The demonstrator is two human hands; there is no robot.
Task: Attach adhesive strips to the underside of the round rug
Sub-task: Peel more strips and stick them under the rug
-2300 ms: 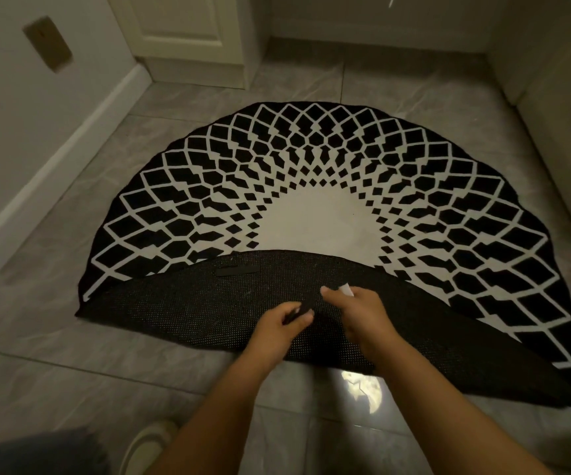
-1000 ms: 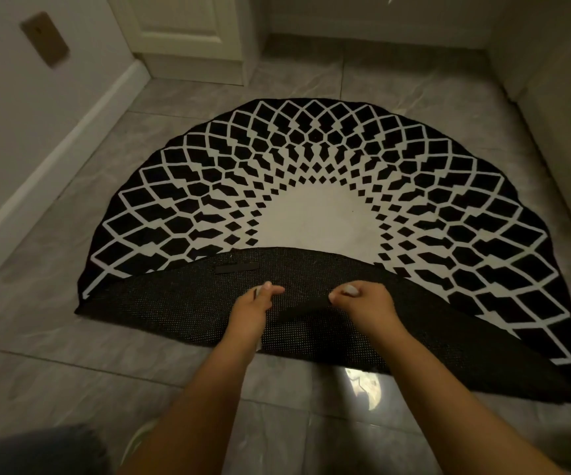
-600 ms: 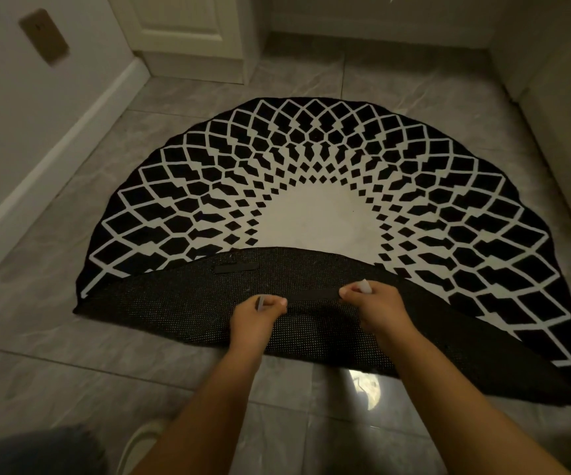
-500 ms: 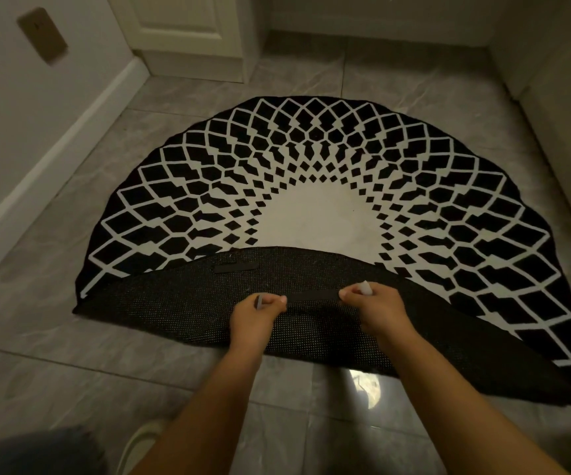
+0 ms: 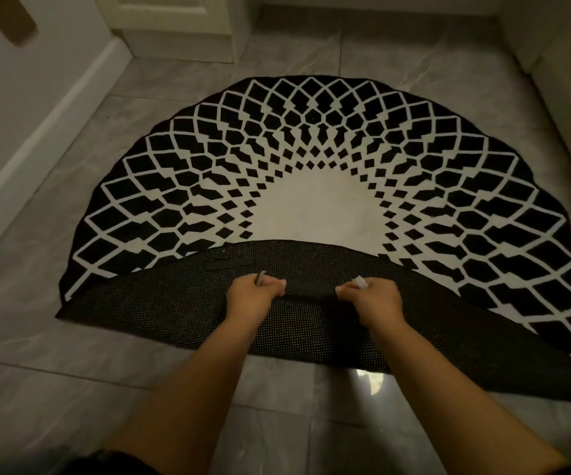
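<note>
On the grey tiled floor [image 5: 71,389] lies the round black-and-white patterned rug [image 5: 311,159], its near half folded back so the dark mesh underside [image 5: 174,310] faces up. Over that underside the left hand [image 5: 251,298] and right hand [image 5: 376,299] each pinch one end of a black adhesive strip [image 5: 309,287], its long axis running left to right. Compared with a second ago, the strip is stretched straighter and sits farther up the underside. Another black strip [image 5: 231,262] already lies just beyond, to the left.
</note>
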